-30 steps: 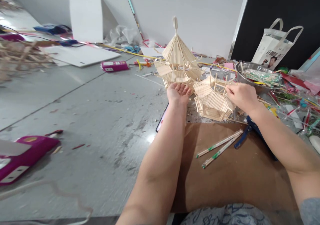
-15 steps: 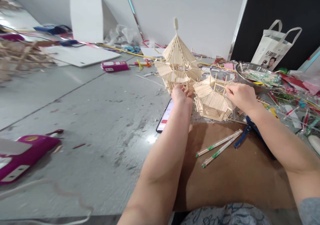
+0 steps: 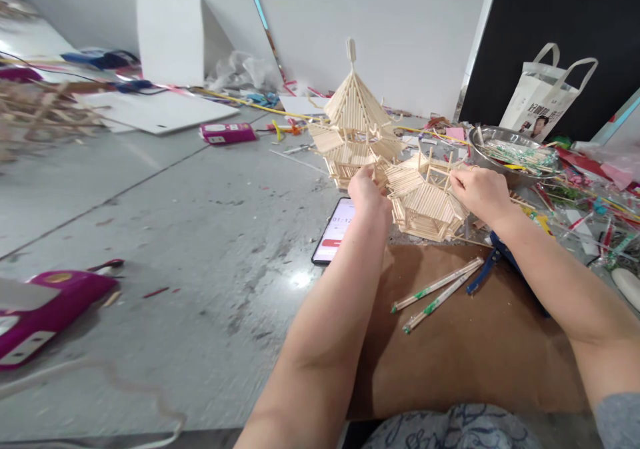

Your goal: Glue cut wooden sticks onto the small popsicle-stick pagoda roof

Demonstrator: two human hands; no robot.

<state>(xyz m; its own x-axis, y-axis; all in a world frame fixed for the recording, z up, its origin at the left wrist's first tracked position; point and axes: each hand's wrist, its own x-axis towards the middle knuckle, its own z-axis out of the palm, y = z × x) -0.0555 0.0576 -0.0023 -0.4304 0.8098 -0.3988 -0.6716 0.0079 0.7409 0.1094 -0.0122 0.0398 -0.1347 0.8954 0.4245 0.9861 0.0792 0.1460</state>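
On the brown sheet nearest us lay two wrapped chopstick pairs, with a blue-handled tool just beside them under the right forearm and a phone partly behind the left wrist. Beyond the sheet's far edge stood the low stick model, open at the top, between the two hands. The right hand had its fingers pinched narrow on the model's upper right frame; the left hand was curled at its left side, and we could not tell whether those fingers held anything. We judged the model light and stiff but fragile, its thin posts likely to snap, so the broad lower walls seemed our safest hold. Close behind on the left rose the pointed stick tower, its eaves crowding the model; to the right, the steel bowl hemmed us in. Our widest room was leftward, over the grey surface, short of the pale wall at the back.
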